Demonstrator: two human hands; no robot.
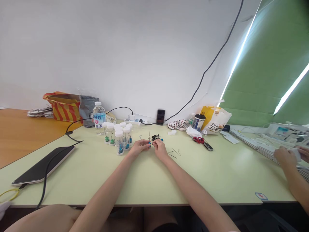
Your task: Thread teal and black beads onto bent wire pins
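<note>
Bare forearms (103, 190) reach across a pale green tabletop (217, 180). Left hand (138, 147) and right hand (160, 149) meet, fingertips apparently pinched on a tiny blue-bodied wire component (150, 144), too small to confirm. Small black parts (154, 137) lie at 12 o'clock, white-capped clear plastic vials (119, 137) at 10 o'clock.

The vials (119, 141) are clear plastic, the tabletop (207, 174) smooth matt laminate (the adjoining desk (21, 135) a glossier wood finish).
</note>
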